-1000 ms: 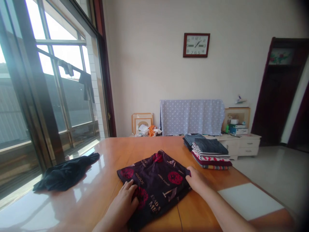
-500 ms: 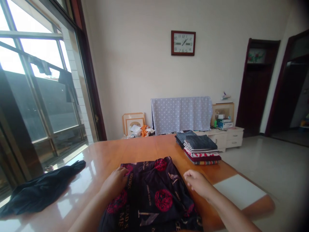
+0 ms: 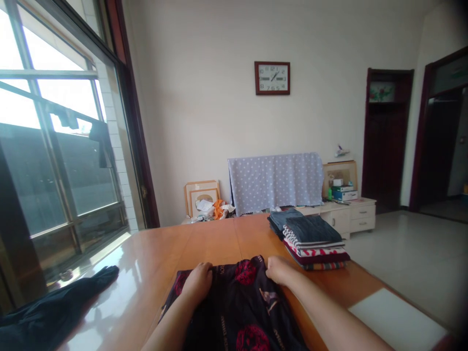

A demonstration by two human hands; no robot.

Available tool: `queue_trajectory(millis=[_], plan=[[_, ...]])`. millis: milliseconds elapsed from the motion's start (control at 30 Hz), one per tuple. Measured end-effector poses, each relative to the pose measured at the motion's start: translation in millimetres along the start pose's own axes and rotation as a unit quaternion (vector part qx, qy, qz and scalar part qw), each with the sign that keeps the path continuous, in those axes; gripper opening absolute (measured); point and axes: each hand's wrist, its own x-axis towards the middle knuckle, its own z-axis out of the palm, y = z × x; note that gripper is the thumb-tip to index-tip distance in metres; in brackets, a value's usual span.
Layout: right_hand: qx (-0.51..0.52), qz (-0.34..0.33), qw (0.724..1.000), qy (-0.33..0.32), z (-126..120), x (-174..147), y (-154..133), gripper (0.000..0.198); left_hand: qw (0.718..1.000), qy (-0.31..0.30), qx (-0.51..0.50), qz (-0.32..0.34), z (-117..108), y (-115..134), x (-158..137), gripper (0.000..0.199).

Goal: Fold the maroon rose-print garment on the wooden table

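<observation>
A dark cloth point(image 3: 241, 307) with red flower prints and pale lettering lies on the wooden table point(image 3: 204, 239) right in front of me. My left hand point(image 3: 199, 282) rests on the cloth's far left edge with the fingers curled over it. My right hand point(image 3: 280, 269) sits at the far right corner of the same edge, fingers closed on the fabric. Both forearms lie over the cloth.
A stack of folded clothes point(image 3: 310, 239) stands on the table to the right. A crumpled black garment point(image 3: 51, 312) lies at the left by the window. A white sheet point(image 3: 397, 319) rests near the table's right edge. Cabinet and covered furniture stand behind.
Both hands have moved from the cloth's sides to its far edge and closed on it. The cloth has come closer to me, and the view has shifted right.
</observation>
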Motion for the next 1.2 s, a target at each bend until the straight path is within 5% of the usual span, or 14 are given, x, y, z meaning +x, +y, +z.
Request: queue_trajectory(millis=[267,533,833,1200], plan=[[0.064,-0.076,0.989,-0.109,16.4,9.6,-15.1,0.016,1.0,0.009,0.003,-0.012,29.6,-8.4,-2.7,0.043],[0.119,-0.046,0.992,-0.009,12.4,16.9,-1.2,0.007,1.0,0.012,-0.014,-0.007,30.8,-14.2,-1.6,0.043],[0.212,-0.019,0.971,-0.107,24.8,14.4,-3.1,0.011,1.0,0.016,-0.02,0.006,30.8,-14.1,-0.4,0.042],[0.378,0.081,0.921,-0.054,18.9,25.9,13.3,0.063,1.0,0.008,-0.025,0.008,29.2,-14.2,1.4,0.039]])
